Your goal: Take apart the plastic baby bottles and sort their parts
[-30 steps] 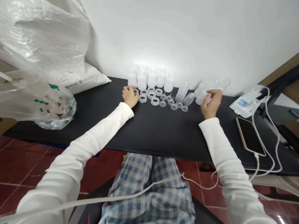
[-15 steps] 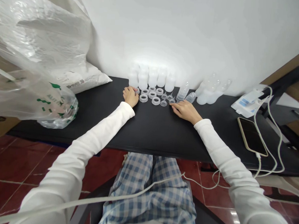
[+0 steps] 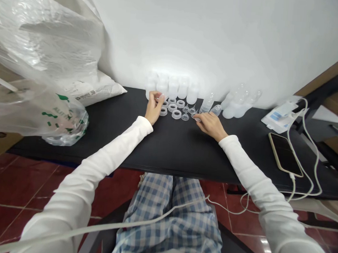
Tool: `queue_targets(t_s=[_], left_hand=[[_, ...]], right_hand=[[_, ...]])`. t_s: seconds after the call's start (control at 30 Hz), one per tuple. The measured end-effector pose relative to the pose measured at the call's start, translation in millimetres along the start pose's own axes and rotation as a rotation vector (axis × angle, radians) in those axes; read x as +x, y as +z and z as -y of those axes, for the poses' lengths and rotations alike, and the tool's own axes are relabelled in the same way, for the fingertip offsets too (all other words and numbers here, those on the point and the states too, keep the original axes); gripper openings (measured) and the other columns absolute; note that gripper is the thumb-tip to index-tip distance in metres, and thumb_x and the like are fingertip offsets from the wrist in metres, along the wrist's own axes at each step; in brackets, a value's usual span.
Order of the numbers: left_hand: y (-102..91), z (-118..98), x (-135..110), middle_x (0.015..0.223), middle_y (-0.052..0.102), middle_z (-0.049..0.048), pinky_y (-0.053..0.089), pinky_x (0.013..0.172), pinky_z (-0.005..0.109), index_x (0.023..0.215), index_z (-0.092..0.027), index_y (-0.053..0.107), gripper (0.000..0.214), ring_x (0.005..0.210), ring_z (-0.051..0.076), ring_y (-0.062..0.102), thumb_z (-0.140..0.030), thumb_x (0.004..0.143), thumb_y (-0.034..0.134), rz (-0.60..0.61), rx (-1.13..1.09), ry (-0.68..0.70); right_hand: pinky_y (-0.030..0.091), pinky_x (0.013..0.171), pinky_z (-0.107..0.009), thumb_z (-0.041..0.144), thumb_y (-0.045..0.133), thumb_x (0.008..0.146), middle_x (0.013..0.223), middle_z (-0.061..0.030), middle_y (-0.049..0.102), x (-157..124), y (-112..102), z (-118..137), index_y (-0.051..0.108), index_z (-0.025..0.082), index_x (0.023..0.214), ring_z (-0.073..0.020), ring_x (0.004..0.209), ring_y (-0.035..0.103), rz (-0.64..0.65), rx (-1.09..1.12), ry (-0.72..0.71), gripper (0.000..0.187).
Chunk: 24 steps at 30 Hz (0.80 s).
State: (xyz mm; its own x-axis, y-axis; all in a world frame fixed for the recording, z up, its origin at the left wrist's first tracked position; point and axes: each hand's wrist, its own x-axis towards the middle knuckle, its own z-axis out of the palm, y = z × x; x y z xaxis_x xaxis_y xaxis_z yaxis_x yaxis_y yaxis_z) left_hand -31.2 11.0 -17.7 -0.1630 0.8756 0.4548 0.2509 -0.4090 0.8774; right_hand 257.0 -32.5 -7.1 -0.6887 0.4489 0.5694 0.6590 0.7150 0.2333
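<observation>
My left hand (image 3: 154, 108) is closed in a pinch at the left end of the loose parts, in front of the bottles. A translucent screw ring shows only slightly between its fingers. My right hand (image 3: 211, 125) pinches the rim of a clear bottle nipple (image 3: 197, 119) low over the table. Several more screw rings (image 3: 176, 114) lie between the hands, with several clear nipples (image 3: 185, 116) beside them. Behind stands a row of frosted baby bottles (image 3: 173, 88). Near my right hand are a clear stacked cap piece (image 3: 207, 102) and a tilted clear cap (image 3: 216, 109).
Capped bottles (image 3: 238, 102) stand grouped at the back right, against the wall. A phone (image 3: 285, 154) on a white cable and a white power strip (image 3: 279, 115) lie farther right. Large plastic bags (image 3: 63, 107) crowd the left of the black table (image 3: 173, 150).
My left hand has lifted and turned upright, its fingers now pinched in front of the bottles. My right hand has moved slightly, raising a nipple's rim.
</observation>
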Motion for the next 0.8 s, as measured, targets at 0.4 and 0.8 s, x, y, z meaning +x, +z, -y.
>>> queue_targets(t_s=[0.4, 0.8], left_hand=[[40.9, -25.7, -40.5, 0.089, 0.064, 0.0005, 0.055, 0.070, 0.025, 0.110, -0.023, 0.060, 0.038, 0.074, 0.012, 0.063, -0.057, 0.093, 0.061, 0.465, -0.526, -0.238], [36.8, -32.4, -42.3, 0.081, 0.066, -0.0007, 0.054, 0.068, 0.024, 0.119, -0.022, 0.055, 0.038, 0.071, 0.011, 0.066, -0.051, 0.096, 0.059, 0.533, -0.371, -0.194]], right_hand=[[0.040, 0.068, -0.030, 0.025, 0.032, 0.109, 0.071, -0.0013, 0.056, 20.4, 8.6, 38.9, 0.067, 0.022, 0.117, -0.0156, 0.066, 0.052, -0.038, 0.057, -0.073, 0.035], [0.049, 0.081, -0.035, 0.034, 0.033, 0.108, 0.105, -0.0091, 0.076, 16.6, 14.4, 33.8, 0.066, 0.023, 0.126, -0.0205, 0.083, 0.066, 0.017, 0.366, 0.230, 0.039]])
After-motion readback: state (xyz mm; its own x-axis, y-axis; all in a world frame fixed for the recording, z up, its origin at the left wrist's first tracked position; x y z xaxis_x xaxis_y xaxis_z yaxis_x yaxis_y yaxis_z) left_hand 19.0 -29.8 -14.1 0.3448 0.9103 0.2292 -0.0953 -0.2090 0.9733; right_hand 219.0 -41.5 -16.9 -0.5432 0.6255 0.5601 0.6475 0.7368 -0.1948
